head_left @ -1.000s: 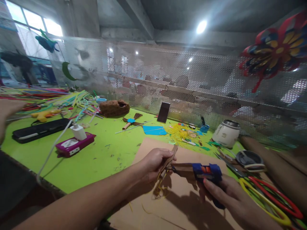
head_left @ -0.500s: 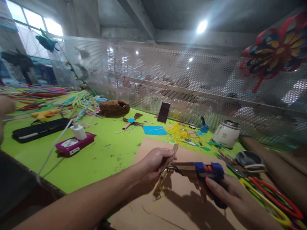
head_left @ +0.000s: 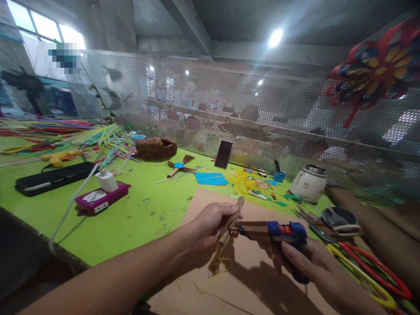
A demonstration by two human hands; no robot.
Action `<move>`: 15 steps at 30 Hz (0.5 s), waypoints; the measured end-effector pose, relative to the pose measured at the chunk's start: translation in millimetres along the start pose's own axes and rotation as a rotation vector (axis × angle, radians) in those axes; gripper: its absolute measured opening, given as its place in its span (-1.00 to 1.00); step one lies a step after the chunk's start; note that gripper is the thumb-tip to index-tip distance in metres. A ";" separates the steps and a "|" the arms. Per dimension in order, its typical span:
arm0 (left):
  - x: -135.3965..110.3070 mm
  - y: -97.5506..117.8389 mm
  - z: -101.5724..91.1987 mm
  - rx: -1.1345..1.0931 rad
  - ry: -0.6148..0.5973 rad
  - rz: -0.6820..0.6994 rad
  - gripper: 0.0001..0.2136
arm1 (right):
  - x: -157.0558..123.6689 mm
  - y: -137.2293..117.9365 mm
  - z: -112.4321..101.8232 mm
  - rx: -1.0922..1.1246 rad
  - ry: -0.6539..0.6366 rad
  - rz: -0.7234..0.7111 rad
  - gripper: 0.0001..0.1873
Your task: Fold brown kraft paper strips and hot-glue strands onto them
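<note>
My left hand (head_left: 215, 223) pinches a narrow brown strip (head_left: 240, 204), which looks like card or cardboard. Thin yellow strands (head_left: 220, 261) dangle beneath it over a brown sheet (head_left: 197, 288). In my right hand (head_left: 316, 267) is a blue glue gun (head_left: 286, 234) with brown wrapping round its front part. Its metal nozzle points left and meets, or nearly meets, the strip by my left fingers; actual contact I cannot make out.
Scissors with red and yellow handles (head_left: 370, 267) lie right of my right hand, near a white jar (head_left: 310, 183). Yellow shreds (head_left: 246, 183), a blue paper piece (head_left: 210, 178) and a phone (head_left: 224, 154) are behind the sheet. A purple power strip (head_left: 101, 199) sits left.
Both hands keep nearly the same pose, with the nozzle still at the strip. A blurred shape at the far left edge has gone from view.
</note>
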State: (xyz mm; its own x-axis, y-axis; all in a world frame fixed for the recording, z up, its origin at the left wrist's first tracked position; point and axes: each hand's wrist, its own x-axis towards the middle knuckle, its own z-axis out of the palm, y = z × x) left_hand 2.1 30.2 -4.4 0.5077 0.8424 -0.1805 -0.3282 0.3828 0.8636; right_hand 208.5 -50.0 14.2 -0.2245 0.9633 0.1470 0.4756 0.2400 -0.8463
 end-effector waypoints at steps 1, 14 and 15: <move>0.1 -0.1 -0.4 -0.008 0.006 -0.001 -0.83 | -0.5 -0.9 0.7 0.006 0.007 -0.011 -0.59; 0.5 -1.9 -1.3 0.007 0.028 -0.002 -0.84 | -0.4 -1.4 -1.0 -0.043 -0.041 -0.007 -0.56; 0.5 -1.8 -1.6 0.005 0.018 -0.010 -0.84 | -1.1 -1.6 -0.3 -0.039 -0.044 0.000 -0.57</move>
State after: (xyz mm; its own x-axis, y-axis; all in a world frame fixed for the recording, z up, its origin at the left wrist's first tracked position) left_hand 1.7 30.5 -6.8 0.4965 0.8452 -0.1980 -0.3188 0.3896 0.8640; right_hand 208.2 -51.4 15.6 -0.2608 0.9574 0.1236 0.5079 0.2450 -0.8259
